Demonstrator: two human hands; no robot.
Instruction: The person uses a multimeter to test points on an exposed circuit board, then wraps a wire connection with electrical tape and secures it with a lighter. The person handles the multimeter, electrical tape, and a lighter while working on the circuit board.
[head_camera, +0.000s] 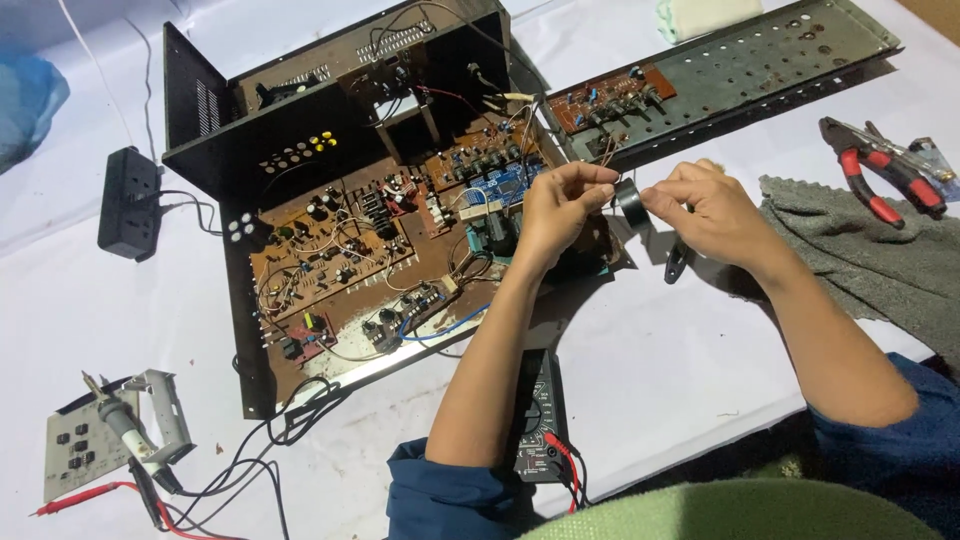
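My left hand (562, 205) pinches thin wires (606, 152) at the right edge of an opened black amplifier chassis (250, 310) with a brown circuit board (340, 250). My right hand (705, 205) holds a roll of black tape (631, 201) close against the left hand's fingertips, and a short strip of tape hangs below it. Both hands hover above the white table cover (650, 350).
A perforated metal panel (760, 60) with a small brown board lies behind. Red-handled pliers (880, 175) rest on a grey cloth (860, 250) at right. A black multimeter (542, 420) lies near me, a soldering iron (125, 425) at the near left, and a black power strip (130, 200) at far left.
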